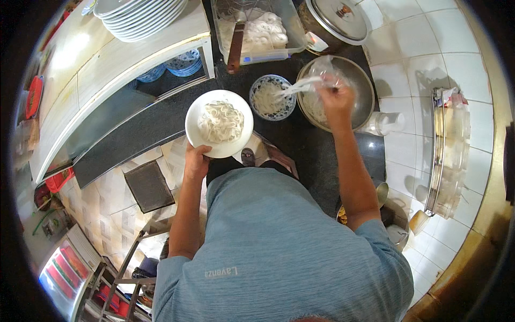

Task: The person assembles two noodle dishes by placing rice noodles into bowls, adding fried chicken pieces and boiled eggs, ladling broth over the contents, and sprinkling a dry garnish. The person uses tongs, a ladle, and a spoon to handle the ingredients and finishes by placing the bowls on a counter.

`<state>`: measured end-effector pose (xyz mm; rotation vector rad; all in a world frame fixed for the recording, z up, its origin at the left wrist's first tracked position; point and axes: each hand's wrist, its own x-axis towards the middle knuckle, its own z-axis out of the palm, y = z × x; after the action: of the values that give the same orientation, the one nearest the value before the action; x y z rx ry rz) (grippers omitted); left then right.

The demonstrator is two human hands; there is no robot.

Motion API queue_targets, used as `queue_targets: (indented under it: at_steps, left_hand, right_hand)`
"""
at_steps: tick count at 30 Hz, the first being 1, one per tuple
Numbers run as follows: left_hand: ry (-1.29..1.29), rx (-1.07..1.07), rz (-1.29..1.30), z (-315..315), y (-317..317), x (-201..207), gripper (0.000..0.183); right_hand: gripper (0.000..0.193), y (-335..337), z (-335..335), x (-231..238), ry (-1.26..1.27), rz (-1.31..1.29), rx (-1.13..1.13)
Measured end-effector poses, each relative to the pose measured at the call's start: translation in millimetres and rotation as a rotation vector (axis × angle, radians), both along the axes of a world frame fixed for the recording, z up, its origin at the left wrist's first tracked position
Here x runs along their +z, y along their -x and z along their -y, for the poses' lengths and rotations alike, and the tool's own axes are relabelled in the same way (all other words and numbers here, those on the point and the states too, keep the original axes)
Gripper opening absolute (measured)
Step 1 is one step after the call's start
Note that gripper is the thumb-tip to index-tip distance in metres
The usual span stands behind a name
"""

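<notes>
My left hand [199,161] is closed on the near rim of a white bowl [193,129], which holds a mound of white noodles [221,122]. Over the counter my right hand [338,99] is closed on a strand of white noodles [300,86]. That strand stretches left toward a blue-patterned bowl [272,114] with more noodles in it. Clear plastic [323,65] shows about the right fingers; whether it is a glove or a bag I cannot tell. Beneath this hand stands a wide metal bowl [365,91] with some noodles inside.
A clear plastic tub [296,52] with noodles and a wooden-handled strainer [235,48] stands at the back. Beside it is a lidded pot [339,16]. Stacked white plates [139,21] sit on the left cabinet. A rack [448,150] hangs on the tiled right wall.
</notes>
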<state>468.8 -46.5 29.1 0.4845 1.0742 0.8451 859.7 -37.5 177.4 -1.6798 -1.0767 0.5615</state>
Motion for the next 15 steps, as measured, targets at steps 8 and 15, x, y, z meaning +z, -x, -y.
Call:
queue_targets:
  at_steps: [8, 15]
  left_hand:
    - [0.031, 0.159, 0.064, 90, -24, 36, 0.069]
    - [0.057, 0.285, 0.024, 129, -11, 37, 0.070]
  right_hand:
    - [0.023, 0, -2, 42, -0.020, 0.230, 0.132]
    - [0.023, -2, -3, 55, -0.078, 0.432, 0.177]
